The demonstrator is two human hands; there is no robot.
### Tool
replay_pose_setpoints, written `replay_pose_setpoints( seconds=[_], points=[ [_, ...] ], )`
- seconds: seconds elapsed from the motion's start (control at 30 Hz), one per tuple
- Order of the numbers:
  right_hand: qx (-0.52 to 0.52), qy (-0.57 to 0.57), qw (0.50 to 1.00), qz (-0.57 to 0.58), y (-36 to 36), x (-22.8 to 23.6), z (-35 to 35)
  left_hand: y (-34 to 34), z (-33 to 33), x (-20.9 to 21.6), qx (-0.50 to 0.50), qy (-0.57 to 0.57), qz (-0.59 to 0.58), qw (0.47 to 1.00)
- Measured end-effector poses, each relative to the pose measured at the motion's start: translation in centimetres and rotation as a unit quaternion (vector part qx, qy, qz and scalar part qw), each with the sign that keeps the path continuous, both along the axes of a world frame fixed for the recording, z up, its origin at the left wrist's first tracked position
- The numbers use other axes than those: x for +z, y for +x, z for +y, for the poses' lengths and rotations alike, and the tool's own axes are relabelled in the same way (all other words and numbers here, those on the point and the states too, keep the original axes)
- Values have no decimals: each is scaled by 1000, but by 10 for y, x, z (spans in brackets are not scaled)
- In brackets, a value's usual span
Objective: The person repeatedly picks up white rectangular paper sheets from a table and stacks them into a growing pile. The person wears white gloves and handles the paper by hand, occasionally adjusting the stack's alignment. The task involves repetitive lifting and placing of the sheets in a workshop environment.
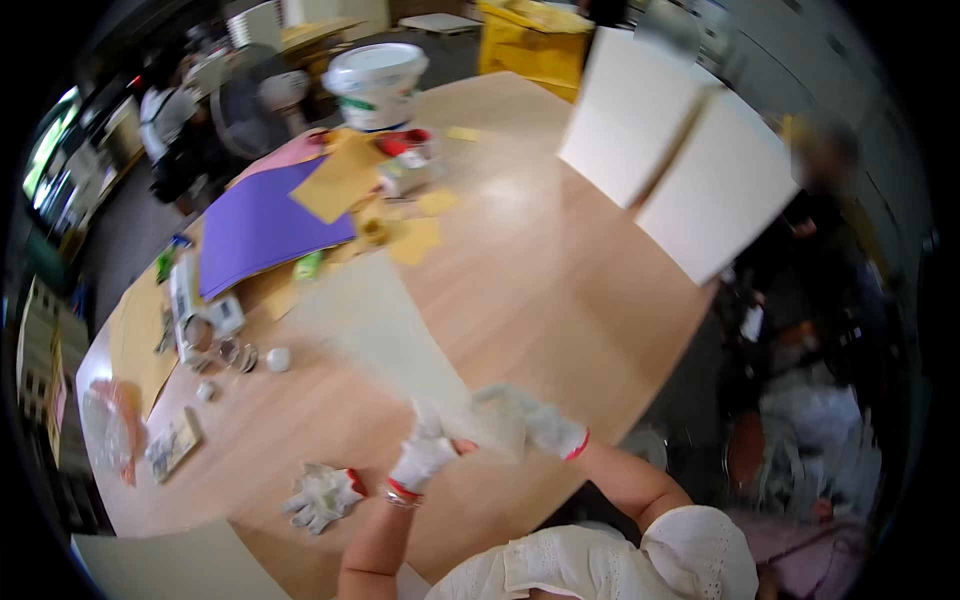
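A pale cream sheet (385,325), smeared by motion, slants over the table from its far-left end to my two gloved hands. My left hand (425,455), in a white knit glove with a red cuff, is closed on the sheet's near end; a bare fingertip shows. My right hand (530,420), gloved alike, grips the same end from the right, its fingers blurred. A spare white work glove (322,496) lies on the table just left of my left wrist.
On the wooden table (520,260) lie purple sheets (260,225), yellow papers (340,175), a white tub (375,85), a tape roll (236,352) and a plastic bag (110,425). Two white panels (635,110) overhang the far right edge, near a person (825,220). Another sheet (180,565) is near left.
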State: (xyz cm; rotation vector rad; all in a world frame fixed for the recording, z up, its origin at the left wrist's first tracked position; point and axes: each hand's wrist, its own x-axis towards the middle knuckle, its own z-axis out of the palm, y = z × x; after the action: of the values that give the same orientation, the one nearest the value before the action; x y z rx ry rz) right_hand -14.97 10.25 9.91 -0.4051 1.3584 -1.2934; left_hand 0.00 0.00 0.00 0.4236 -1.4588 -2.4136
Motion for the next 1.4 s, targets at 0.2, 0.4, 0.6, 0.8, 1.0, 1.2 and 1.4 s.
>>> replay_pose_setpoints(
  seconds=[0.2,0.4,0.6,0.8,1.0,1.2,1.4],
  points=[
    [-202,-26,856,475,29,-75,82,-52,55,29,91,-122,-95,984],
    [-416,-165,816,366,1,-83,237,-106,221,50,-76,-505,161,845],
    [-542,-186,778,-256,-34,-99,350,-129,320,77,-51,-637,221,737],
    [-347,-121,924,-107,-5,-146,375,-98,342,30,-81,-644,266,713],
    [-312,-50,948,-45,-10,-188,417,-115,352,14,-239,-201,-23,950],
    [-316,83,926,191,-47,-100,462,-136,361,1,-106,-325,-5,940],
    [-266,-171,934,168,-96,-82,443,-213,421,1,82,-338,41,937]
  ],
)
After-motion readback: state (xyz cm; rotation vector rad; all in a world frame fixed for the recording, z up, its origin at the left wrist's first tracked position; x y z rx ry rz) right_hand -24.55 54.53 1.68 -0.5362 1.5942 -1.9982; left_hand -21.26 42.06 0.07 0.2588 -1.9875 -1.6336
